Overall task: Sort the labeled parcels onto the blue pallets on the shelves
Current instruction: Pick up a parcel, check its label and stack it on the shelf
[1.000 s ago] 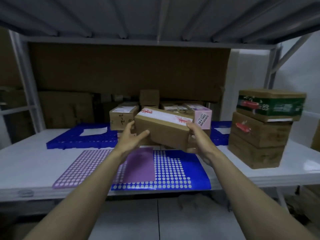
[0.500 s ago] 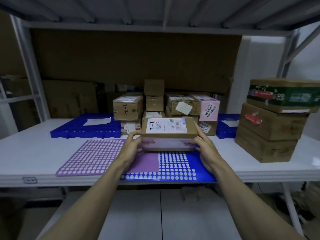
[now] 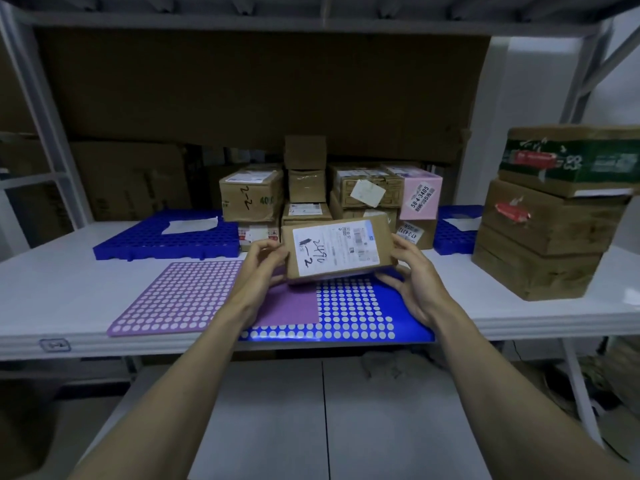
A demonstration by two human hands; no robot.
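I hold a small brown cardboard parcel (image 3: 337, 249) in front of me above the shelf, its white label facing me with handwritten marks on it. My left hand (image 3: 265, 265) grips its left end and my right hand (image 3: 412, 275) grips its right end. Behind it, several labelled parcels (image 3: 252, 197) are stacked at the back middle of the shelf, one of them pink (image 3: 420, 195). A blue pallet (image 3: 166, 237) lies at the back left with a sheet of paper on it. Another blue pallet (image 3: 453, 233) lies at the back right.
A purple perforated mat (image 3: 173, 299) and a blue perforated mat (image 3: 353, 317) lie flat at the front of the white shelf (image 3: 52, 292). Three larger boxes (image 3: 550, 237) are stacked at the right. Metal uprights (image 3: 45, 133) stand at the left and right.
The parcel has been tipped up toward me, so its white label now faces the camera. Both hands stayed on its ends. My view moved closer to the shelf.
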